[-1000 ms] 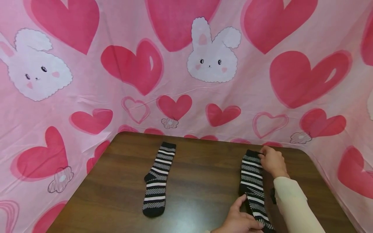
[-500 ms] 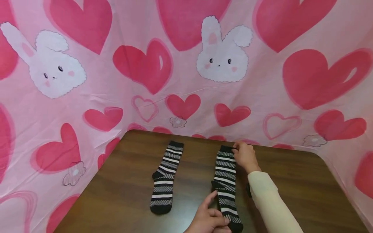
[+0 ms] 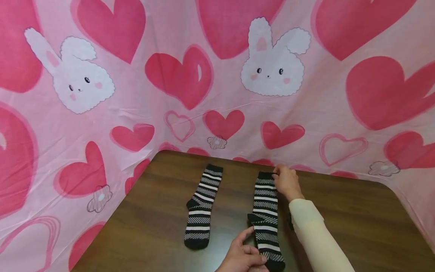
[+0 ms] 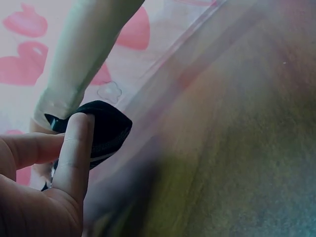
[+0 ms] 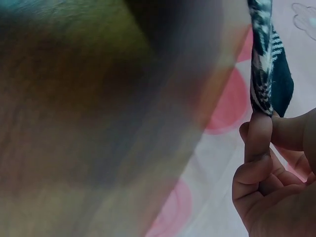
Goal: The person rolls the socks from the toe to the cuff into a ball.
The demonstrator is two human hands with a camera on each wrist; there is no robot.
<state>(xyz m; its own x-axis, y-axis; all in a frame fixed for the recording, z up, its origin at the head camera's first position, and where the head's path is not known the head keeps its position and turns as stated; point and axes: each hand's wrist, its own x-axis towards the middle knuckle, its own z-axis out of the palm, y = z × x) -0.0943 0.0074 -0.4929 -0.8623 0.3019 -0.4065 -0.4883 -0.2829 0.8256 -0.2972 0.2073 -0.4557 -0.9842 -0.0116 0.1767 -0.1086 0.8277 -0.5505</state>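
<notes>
Two black, white and grey striped socks show in the head view. The left sock lies flat on the table, heel to the left and toe toward me. To its right is the second sock, roughly parallel, held at both ends. My right hand pinches its black cuff at the right corner. Near the toe, my left hand pinches the near end, forefinger stretched toward the heel. The left wrist view shows the black toe between thumb and finger. In the right wrist view, thumb and forefinger grip the sock's edge.
The brown wood-grain table has rounded far corners. A pink cloth with hearts and rabbit faces hangs around its back and sides. A cream sleeve covers the right forearm, reaching across the table's right part.
Both hands have carried the right-hand sock leftward, nearer the other sock, mostly in the first half second. The head view has turned left. Both hands keep their grip.
</notes>
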